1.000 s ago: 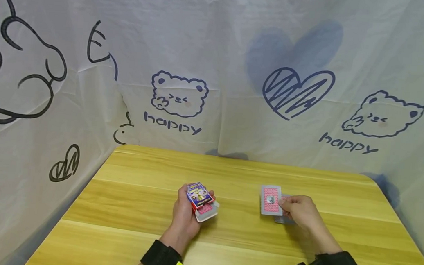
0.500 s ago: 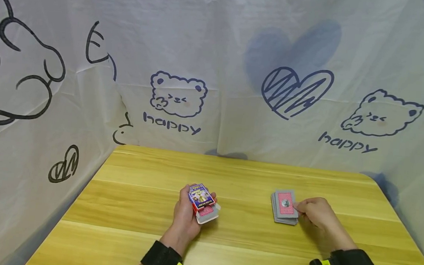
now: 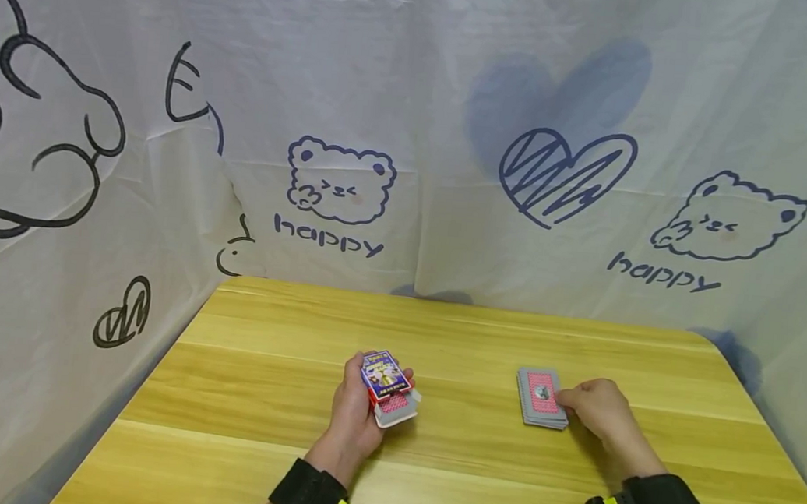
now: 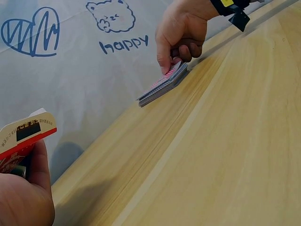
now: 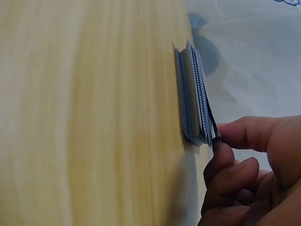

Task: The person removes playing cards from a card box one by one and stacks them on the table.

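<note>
My right hand [image 3: 599, 410] is down at the pile [image 3: 542, 398] on the right half of the table [image 3: 260, 398], thumb on the top card and curled fingers [image 5: 225, 162] at its near edge, pinching that edge; the pile lies flat on the wood, a little ragged along its side in the right wrist view. My left hand [image 3: 358, 405] sits mid-table, fingers wrapped round the box [image 3: 384, 375] with more cards [image 3: 396, 408] poking out of its open end. To do this step well, I judge, I should keep the pinch light and on the top card alone, lower it square to the ones beneath, then nudge the loose edges flush before letting go, so nothing fans out or slides. Edges next: the pile lies well in from the table's right edge and from the front edge by my wrist. Behind it a clear strip of wood runs to the cloth [image 3: 597, 101] at the back. Between my two hands there is bare table, open room to carry cards across.
</note>
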The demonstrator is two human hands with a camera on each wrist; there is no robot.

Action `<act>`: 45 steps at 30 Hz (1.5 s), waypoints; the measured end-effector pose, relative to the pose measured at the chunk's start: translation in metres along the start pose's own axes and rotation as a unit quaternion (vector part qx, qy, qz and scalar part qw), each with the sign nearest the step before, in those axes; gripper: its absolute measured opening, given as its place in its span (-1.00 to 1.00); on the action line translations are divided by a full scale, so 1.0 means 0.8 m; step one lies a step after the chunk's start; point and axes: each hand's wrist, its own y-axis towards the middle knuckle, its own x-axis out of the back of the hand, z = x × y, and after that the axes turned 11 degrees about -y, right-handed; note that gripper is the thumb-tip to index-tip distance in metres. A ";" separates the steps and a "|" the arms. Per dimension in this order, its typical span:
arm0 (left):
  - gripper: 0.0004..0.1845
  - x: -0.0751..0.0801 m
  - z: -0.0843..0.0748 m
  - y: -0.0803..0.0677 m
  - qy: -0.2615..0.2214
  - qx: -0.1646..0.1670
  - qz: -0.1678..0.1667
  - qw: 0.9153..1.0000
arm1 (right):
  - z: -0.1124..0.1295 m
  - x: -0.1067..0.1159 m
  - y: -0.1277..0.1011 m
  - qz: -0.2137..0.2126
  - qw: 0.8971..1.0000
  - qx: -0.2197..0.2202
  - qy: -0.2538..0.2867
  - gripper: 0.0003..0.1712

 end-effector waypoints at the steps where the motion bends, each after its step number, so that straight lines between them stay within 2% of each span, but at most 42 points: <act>1: -0.39 0.000 0.000 0.000 0.001 0.000 -0.001 1.000 | 0.000 0.000 0.000 -0.001 1.000 0.002 -0.005 -0.64; 9: -0.38 0.000 -0.001 -0.002 0.012 0.000 -0.002 1.000 | 0.005 0.000 -0.002 -0.010 0.998 0.018 -0.062 -0.56; 13: -0.37 -0.001 -0.001 -0.003 0.006 0.001 0.001 1.000 | 0.019 -0.003 -0.006 -0.031 0.998 0.022 -0.058 -0.54; 17: -0.36 -0.001 0.000 -0.003 0.003 0.002 0.008 1.000 | 0.052 -0.015 -0.017 -0.053 0.997 0.051 -0.023 -0.52; 20: -0.34 -0.001 0.001 -0.004 0.006 0.003 0.015 1.000 | 0.084 -0.032 -0.032 -0.052 0.995 0.081 0.018 -0.56; 25: -0.32 -0.001 0.002 -0.004 0.011 0.005 0.023 1.000 | 0.135 -0.070 -0.060 -0.027 0.989 0.111 0.091 -0.71; 29: -0.33 -0.003 0.002 -0.006 0.007 0.002 0.032 0.999 | 0.166 -0.099 -0.076 0.018 0.980 0.099 0.171 -0.74; 31: -0.33 -0.004 0.003 -0.007 0.004 0.001 0.038 0.999 | 0.176 -0.110 -0.081 0.030 0.976 0.087 0.200 -0.73; 35: -0.32 -0.005 0.004 -0.008 0.000 -0.002 0.050 0.999 | 0.185 -0.126 -0.084 0.035 0.973 0.062 0.218 -0.69; 45: -0.34 -0.004 0.009 -0.011 0.008 0.015 0.081 0.997 | 0.184 -0.143 -0.086 0.080 0.964 0.043 0.251 -0.63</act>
